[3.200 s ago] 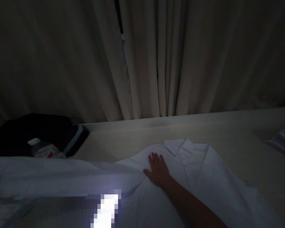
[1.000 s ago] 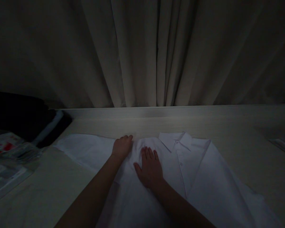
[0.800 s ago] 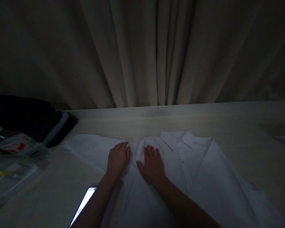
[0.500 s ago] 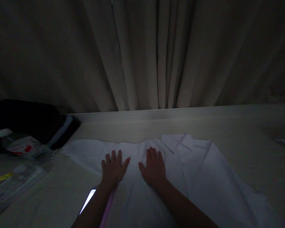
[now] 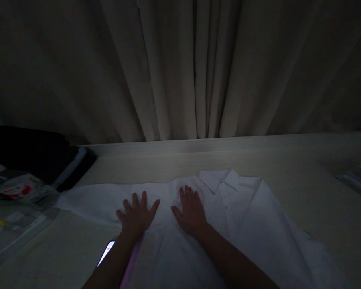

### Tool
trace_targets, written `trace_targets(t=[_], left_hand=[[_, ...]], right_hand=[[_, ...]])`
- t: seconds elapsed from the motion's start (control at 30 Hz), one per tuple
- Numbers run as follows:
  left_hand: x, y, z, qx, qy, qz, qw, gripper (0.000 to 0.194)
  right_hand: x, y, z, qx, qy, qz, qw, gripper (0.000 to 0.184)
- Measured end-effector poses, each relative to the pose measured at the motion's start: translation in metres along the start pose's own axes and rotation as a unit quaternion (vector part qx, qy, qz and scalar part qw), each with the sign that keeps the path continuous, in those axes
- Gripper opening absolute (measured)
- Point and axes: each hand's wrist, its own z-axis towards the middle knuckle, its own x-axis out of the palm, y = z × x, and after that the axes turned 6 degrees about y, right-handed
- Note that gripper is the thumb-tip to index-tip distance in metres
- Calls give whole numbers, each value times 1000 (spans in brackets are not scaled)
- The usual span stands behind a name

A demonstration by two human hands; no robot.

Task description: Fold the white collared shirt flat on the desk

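A white collared shirt (image 5: 246, 224) lies spread face up on a pale wooden table (image 5: 289, 168), collar toward the curtain. My left hand (image 5: 136, 214) lies flat with fingers spread on the shirt's left sleeve near the shoulder. My right hand (image 5: 191, 210) rests flat, fingers stretched, on the shirt's left chest just beside the collar (image 5: 219, 178). Neither hand holds anything. The room is dim.
A lit phone screen (image 5: 106, 253) shows under my left forearm. At the left lie a dark bag (image 5: 39, 154), a plastic bottle (image 5: 9, 186) and plastic packaging (image 5: 15, 224). Folded cloth (image 5: 356, 178) sits at the right edge. Beige curtains (image 5: 183, 68) hang behind the table.
My left hand has come onto the shirt, opened from a curled grip and slid left along the sleeve, flattening it. My right hand has stayed pressed beside the collar.
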Motion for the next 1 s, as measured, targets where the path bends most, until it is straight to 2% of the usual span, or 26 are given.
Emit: trace_targets(t=[0.1, 0.17, 0.23, 0.33, 0.43, 0.67, 0.8, 0.87, 0.93, 1.0], left_hand=[[-10, -4, -5, 37, -33, 45, 998, 76], [-15, -9, -6, 113, -49, 58, 991, 69], [-15, -14, -5, 168, -30, 33, 985, 65], [-6, -20, -1, 156, 27, -24, 987, 67], [2, -26, 0, 133, 38, -30, 990, 72], [-6, -51, -11, 43, 32, -27, 998, 78], [-10, -57, -11, -6, 35, -33, 999, 80], [-14, -60, -7, 35, 12, -10, 999, 74], [-18, -67, -2, 140, -18, 7, 990, 66], [-21, -78, 5, 260, -14, -3, 966, 62]], right_hand=[[-24, -24, -8, -7, -35, -10, 999, 61], [-42, -53, -13, 16, -55, -52, 997, 59], [-58, -88, -19, 54, -45, -106, 992, 60], [-70, -137, -25, 126, -3, -167, 978, 65], [-72, -165, -28, 173, 14, -192, 966, 70], [-76, -182, -28, 203, 3, -207, 957, 72], [-76, -187, -29, 198, -2, -201, 959, 73], [-76, -187, -29, 195, -4, -199, 960, 74], [-76, -186, -29, 191, -7, -199, 961, 74], [-77, -185, -29, 190, -6, -199, 961, 74]])
